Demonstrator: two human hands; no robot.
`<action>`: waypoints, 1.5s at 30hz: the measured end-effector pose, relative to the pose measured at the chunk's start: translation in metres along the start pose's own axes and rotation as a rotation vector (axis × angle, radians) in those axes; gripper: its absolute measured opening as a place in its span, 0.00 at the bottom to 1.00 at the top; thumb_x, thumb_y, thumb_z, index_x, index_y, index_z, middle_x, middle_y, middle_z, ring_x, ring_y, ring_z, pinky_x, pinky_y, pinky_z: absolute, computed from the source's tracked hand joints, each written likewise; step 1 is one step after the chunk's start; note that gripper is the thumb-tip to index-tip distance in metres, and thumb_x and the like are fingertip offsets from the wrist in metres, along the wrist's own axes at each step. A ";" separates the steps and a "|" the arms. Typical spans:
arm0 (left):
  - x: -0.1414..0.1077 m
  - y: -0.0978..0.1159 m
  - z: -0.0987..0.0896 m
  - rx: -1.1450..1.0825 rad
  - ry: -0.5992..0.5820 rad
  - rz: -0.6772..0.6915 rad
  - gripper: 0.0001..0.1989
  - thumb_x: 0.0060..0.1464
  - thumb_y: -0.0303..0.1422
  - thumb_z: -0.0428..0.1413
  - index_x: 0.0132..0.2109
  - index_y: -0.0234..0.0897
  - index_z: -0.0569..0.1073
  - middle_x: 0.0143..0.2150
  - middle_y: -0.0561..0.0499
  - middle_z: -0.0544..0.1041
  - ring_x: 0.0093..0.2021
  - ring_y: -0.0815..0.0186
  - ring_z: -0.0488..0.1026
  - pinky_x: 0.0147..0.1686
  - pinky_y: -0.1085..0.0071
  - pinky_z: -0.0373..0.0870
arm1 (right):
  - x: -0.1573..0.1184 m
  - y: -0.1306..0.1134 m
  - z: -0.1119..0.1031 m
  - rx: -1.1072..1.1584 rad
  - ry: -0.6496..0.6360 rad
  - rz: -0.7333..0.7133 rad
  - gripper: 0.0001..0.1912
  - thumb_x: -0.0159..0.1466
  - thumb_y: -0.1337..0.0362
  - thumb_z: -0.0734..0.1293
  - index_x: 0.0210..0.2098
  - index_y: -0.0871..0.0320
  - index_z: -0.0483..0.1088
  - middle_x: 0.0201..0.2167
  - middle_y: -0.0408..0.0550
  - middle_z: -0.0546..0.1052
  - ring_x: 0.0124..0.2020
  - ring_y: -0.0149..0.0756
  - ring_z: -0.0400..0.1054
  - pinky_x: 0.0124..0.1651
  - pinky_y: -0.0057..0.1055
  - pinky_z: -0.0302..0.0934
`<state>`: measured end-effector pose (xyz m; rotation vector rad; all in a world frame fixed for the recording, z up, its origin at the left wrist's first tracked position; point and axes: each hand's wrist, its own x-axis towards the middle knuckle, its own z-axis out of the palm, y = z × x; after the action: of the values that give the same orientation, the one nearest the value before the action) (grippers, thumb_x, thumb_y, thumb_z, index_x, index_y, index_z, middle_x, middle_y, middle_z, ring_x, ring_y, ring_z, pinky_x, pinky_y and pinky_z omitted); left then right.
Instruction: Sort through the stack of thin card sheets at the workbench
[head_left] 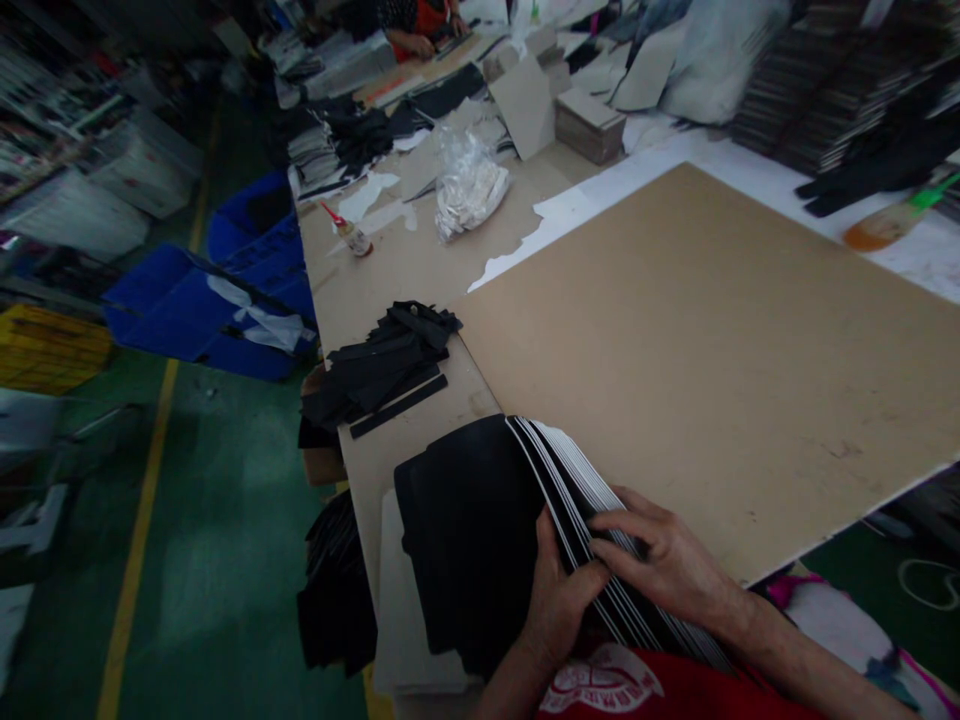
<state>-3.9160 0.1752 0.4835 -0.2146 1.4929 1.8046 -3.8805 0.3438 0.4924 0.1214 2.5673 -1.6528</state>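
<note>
Left of the fanned sheets [564, 490], blue bins [251, 285] stand on the floor. Black strips [386, 370] lie beyond the fanned sheets on the counter [409, 255]; black pieces [469, 530] crowd their left side. My left hand [559, 592] and right hand [667, 560] hold their edges. Rightward, a tan board [712, 330] spreads out.

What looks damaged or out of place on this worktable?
The white paper along the far-left edge of the large brown board looks torn, its edge ragged. The black strips also lie in an untidy heap, pointing different ways.
</note>
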 end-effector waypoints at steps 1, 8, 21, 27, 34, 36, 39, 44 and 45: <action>0.000 0.000 0.000 -0.006 0.006 -0.003 0.42 0.46 0.36 0.66 0.65 0.43 0.57 0.55 0.45 0.75 0.54 0.53 0.73 0.57 0.54 0.70 | 0.000 0.001 0.001 -0.002 0.003 0.013 0.08 0.69 0.59 0.65 0.43 0.51 0.75 0.43 0.48 0.74 0.42 0.38 0.71 0.45 0.38 0.68; 0.000 0.001 0.001 -0.051 0.016 -0.022 0.43 0.44 0.38 0.67 0.64 0.42 0.58 0.56 0.43 0.74 0.55 0.51 0.73 0.58 0.52 0.69 | 0.000 0.006 0.004 -0.034 0.030 0.034 0.08 0.68 0.60 0.65 0.40 0.51 0.76 0.41 0.48 0.74 0.40 0.38 0.72 0.44 0.38 0.69; 0.001 0.003 0.003 -0.057 0.033 -0.073 0.45 0.42 0.34 0.67 0.66 0.42 0.57 0.55 0.44 0.76 0.52 0.52 0.75 0.55 0.53 0.73 | -0.002 0.002 0.003 -0.108 0.020 -0.058 0.17 0.66 0.70 0.56 0.47 0.51 0.72 0.52 0.51 0.69 0.45 0.37 0.72 0.46 0.37 0.69; 0.001 0.002 0.003 0.002 0.032 0.004 0.46 0.43 0.39 0.68 0.66 0.41 0.57 0.61 0.41 0.72 0.60 0.48 0.71 0.62 0.52 0.67 | 0.005 -0.019 0.008 -0.116 0.053 0.117 0.13 0.69 0.55 0.62 0.37 0.55 0.74 0.45 0.52 0.70 0.40 0.41 0.72 0.44 0.41 0.69; 0.001 0.000 0.002 0.001 0.030 -0.024 0.45 0.43 0.37 0.68 0.66 0.40 0.57 0.59 0.41 0.74 0.57 0.49 0.73 0.60 0.52 0.69 | 0.006 -0.006 0.019 -0.232 0.153 0.178 0.11 0.65 0.62 0.59 0.36 0.56 0.73 0.42 0.51 0.70 0.35 0.40 0.70 0.41 0.41 0.67; -0.001 0.001 0.001 0.026 0.015 -0.036 0.39 0.47 0.37 0.65 0.64 0.39 0.60 0.58 0.41 0.75 0.56 0.51 0.73 0.60 0.54 0.69 | 0.006 0.000 0.016 -0.244 0.159 0.177 0.12 0.62 0.64 0.57 0.37 0.56 0.72 0.40 0.51 0.69 0.33 0.39 0.70 0.39 0.39 0.66; -0.003 0.005 0.000 0.157 0.018 -0.005 0.26 0.57 0.37 0.56 0.61 0.39 0.65 0.59 0.43 0.75 0.59 0.55 0.71 0.64 0.56 0.64 | 0.007 0.007 0.011 -0.247 0.186 0.175 0.11 0.61 0.65 0.57 0.37 0.56 0.69 0.38 0.49 0.70 0.33 0.39 0.69 0.39 0.38 0.64; -0.006 0.011 0.006 0.554 0.066 0.036 0.21 0.64 0.38 0.44 0.56 0.35 0.72 0.58 0.38 0.76 0.59 0.54 0.71 0.64 0.55 0.62 | 0.011 0.014 0.000 -0.218 0.170 0.193 0.08 0.61 0.64 0.57 0.37 0.55 0.66 0.36 0.47 0.70 0.37 0.40 0.69 0.43 0.38 0.62; -0.006 0.011 0.009 0.608 0.050 0.041 0.21 0.64 0.38 0.43 0.56 0.35 0.72 0.57 0.38 0.77 0.57 0.52 0.73 0.61 0.54 0.64 | 0.012 0.015 -0.003 -0.207 0.165 0.201 0.08 0.61 0.63 0.57 0.37 0.55 0.66 0.36 0.47 0.71 0.37 0.40 0.69 0.44 0.38 0.62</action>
<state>-3.9161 0.1805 0.4978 0.0753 2.0125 1.3011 -3.8911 0.3525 0.4786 0.5020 2.7203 -1.3522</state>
